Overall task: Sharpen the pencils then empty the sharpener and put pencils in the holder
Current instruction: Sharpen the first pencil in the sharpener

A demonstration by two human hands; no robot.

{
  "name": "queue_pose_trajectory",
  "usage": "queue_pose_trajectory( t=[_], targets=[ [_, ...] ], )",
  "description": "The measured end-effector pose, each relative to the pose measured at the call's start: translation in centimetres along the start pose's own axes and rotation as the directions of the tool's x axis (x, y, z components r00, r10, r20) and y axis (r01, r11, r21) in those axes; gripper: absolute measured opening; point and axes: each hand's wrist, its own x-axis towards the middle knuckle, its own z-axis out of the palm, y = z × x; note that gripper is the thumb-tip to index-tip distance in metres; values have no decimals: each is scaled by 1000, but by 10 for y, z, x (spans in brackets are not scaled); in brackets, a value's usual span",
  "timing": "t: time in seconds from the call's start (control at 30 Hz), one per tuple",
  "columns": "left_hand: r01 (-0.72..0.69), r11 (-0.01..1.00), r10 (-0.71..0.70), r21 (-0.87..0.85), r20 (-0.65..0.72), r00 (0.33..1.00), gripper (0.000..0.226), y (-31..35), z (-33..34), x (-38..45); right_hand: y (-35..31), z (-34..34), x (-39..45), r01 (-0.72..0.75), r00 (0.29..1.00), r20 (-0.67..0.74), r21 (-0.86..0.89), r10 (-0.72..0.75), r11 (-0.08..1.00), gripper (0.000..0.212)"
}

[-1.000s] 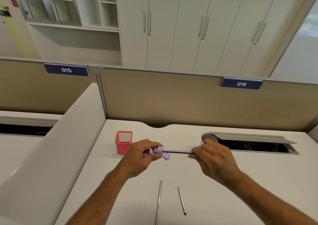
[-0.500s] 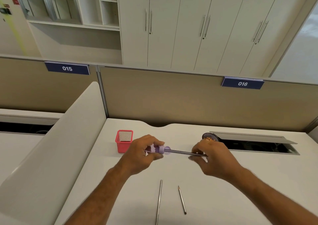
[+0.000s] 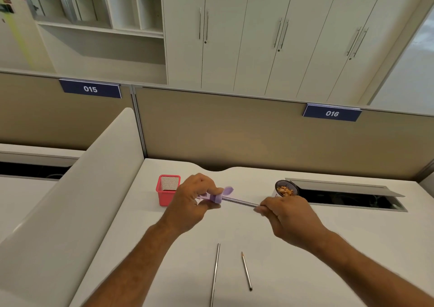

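Note:
My left hand [image 3: 192,201] grips a small purple sharpener [image 3: 218,196] above the white desk. A grey pencil [image 3: 242,202] sticks out of the sharpener to the right, and my right hand [image 3: 286,217] pinches its far end. Two more pencils lie on the desk in front of me: a long one [image 3: 215,274] and a shorter one with a sharpened tip [image 3: 246,271]. A red mesh pencil holder [image 3: 167,193] stands just left of my left hand. A small round dark bowl [image 3: 287,189] with wood shavings sits behind my right hand.
A cable slot with a raised flap [image 3: 347,194] opens in the desk [image 3: 352,248] at the right. A beige partition wall [image 3: 234,137] closes the back, and a curved white divider [image 3: 70,201] runs along the left side.
The sharpener's purple flap has swung from below to above the pencil. My right hand has slid slightly right and lower along the pencil, uncovering the bowl of shavings.

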Motion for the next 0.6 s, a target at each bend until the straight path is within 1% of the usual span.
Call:
queue_pose_trajectory(
  t=[0.07,0.13,0.2,0.27,0.33,0.4,0.47,0.53,0.6],
  targets=[
    [-27,1000,28,5,-30,999,13,-1,1,1,2,0,2,-47,996,78,43,43,998,50],
    [-6,1000,6,-10,-5,1000,18,-2,1,-1,2,-2,4,-41,994,101,47,36,998,50],
    [54,998,-53,-25,51,997,25,-2,1,-3,3,-8,5,10,999,34,24,-11,1000,39],
    [110,994,-107,-21,83,991,28,-3,1,-5,6,-11,5,114,991,-68,-43,-117,992,30],
    [147,988,-142,-45,99,985,23,-2,2,-7,8,-9,3,238,954,-149,-146,-259,960,22],
    [170,983,-160,-72,127,979,19,0,3,-8,10,-5,2,277,923,-213,-209,-320,938,19],
    [175,982,-165,-74,126,978,18,1,5,-8,10,-1,2,258,924,-230,-214,-305,942,20],
    [149,987,-143,-67,86,986,21,1,6,-7,8,-1,2,223,944,-200,-197,-261,955,24],
    [92,993,-88,-78,44,995,22,-1,7,-6,6,-1,3,175,968,-155,-152,-199,973,31]
  ],
)
